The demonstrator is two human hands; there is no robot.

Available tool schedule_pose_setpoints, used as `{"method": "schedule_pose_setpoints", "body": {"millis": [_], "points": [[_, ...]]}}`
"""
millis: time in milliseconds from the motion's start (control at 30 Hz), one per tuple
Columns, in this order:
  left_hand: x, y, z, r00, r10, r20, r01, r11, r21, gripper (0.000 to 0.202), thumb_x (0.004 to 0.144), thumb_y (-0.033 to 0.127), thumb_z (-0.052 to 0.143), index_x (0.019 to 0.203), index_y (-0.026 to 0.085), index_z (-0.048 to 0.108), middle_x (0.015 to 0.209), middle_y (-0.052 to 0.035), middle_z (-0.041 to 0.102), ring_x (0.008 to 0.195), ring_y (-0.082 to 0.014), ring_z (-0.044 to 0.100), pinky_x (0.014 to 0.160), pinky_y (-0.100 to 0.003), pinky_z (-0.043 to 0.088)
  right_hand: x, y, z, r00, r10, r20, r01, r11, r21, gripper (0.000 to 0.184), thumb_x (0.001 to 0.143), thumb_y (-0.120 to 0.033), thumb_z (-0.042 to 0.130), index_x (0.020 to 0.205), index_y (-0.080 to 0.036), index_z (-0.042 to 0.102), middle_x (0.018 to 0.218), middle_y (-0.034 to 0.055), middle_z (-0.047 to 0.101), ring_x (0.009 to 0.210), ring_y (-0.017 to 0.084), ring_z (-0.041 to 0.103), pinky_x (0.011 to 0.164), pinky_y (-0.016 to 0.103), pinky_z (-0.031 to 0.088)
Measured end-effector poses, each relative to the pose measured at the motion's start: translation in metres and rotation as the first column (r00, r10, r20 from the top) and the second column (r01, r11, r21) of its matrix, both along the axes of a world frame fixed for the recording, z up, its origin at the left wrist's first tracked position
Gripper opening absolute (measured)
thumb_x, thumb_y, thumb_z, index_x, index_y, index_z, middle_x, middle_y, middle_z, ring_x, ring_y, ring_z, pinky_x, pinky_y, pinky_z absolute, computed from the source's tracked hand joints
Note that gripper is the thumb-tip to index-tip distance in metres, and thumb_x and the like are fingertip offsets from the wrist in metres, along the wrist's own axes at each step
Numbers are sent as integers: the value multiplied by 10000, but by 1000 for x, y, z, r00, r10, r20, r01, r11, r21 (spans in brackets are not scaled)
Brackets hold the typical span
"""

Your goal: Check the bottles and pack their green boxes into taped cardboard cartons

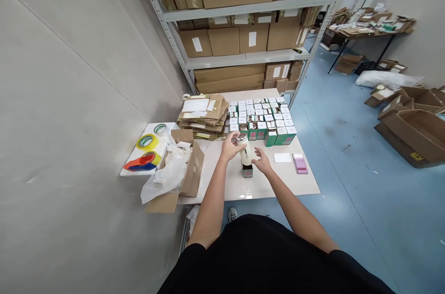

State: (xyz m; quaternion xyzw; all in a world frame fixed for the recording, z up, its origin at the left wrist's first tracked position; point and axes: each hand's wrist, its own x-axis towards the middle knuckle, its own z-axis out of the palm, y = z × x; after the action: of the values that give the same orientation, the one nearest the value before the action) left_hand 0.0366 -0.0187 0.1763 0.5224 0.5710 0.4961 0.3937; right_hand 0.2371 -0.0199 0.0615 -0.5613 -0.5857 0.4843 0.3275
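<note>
My left hand (229,147) grips the top of a cream insulated tumbler (246,156) with a silver lid and dark lettering down its side. The tumbler is tilted slightly, and its lower end is at the mouth of a small green box (247,173) standing on the table. Whether its base is inside the box I cannot tell. Beside the tumbler's lower right side, my right hand (262,161) has its fingers apart and holds nothing. Behind both hands stand rows of small green and white boxes (281,135), some with raised flaps.
Flattened cardboard (205,115) is stacked at the table's back left. An open carton (194,169) with white wrapping stands left, beside tape rolls (146,141) and a tape dispenser (141,162). White paper (282,157) and a purple stack (300,164) lie right. Shelving (243,58) rises behind.
</note>
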Motion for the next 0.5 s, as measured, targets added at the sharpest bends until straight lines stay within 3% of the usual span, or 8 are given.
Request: {"method": "schedule_pose_setpoints", "body": {"millis": [100, 200, 300, 367, 500], "points": [[2, -3, -24, 998, 15, 60, -15, 1000, -1, 728, 656, 195, 893, 1326, 223, 610, 1313, -111, 674, 978, -200, 743, 936, -369, 613, -1, -4, -35, 992, -2, 130, 22, 989, -146, 812, 648, -256, 751, 1436, -241, 556, 1264, 100, 696, 1123, 270, 691, 962, 401, 561], [4, -5, -41, 992, 35, 118, -33, 999, -24, 748, 658, 203, 895, 1338, 229, 585, 1331, -114, 667, 1012, -205, 743, 972, -378, 600, -7, -9, -58, 985, 7, 174, 25, 983, -184, 706, 656, -253, 755, 1350, -220, 626, 1200, 83, 730, 1034, 243, 727, 895, 344, 576], [3, -8, -53, 990, 40, 138, -31, 997, -67, 776, 640, 206, 910, 1341, 230, 576, 1331, -110, 660, 1019, -204, 744, 972, -373, 599, -14, -10, -71, 978, -26, 208, 60, 985, -160, 367, 701, -251, 702, 1063, -211, 743, 1065, 63, 776, 957, 228, 742, 865, 305, 563], [1, -11, -60, 991, 38, 131, -27, 996, -87, 763, 638, 192, 907, 1328, 229, 582, 1322, -103, 662, 1027, -200, 741, 986, -375, 592, -17, -10, -77, 974, -52, 221, 86, 985, -147, 163, 736, -260, 654, 864, -215, 744, 967, 54, 790, 961, 229, 738, 865, 289, 547], [-7, -19, -73, 995, 43, 91, -34, 995, -97, 744, 651, 147, 875, 1331, 221, 580, 1322, -103, 665, 1103, -210, 719, 1042, -402, 560, -16, -8, -86, 968, -126, 218, 163, 974, -160, 155, 770, -341, 636, 694, -215, 683, 823, 57, 778, 883, 233, 732, 781, 276, 533]]}}
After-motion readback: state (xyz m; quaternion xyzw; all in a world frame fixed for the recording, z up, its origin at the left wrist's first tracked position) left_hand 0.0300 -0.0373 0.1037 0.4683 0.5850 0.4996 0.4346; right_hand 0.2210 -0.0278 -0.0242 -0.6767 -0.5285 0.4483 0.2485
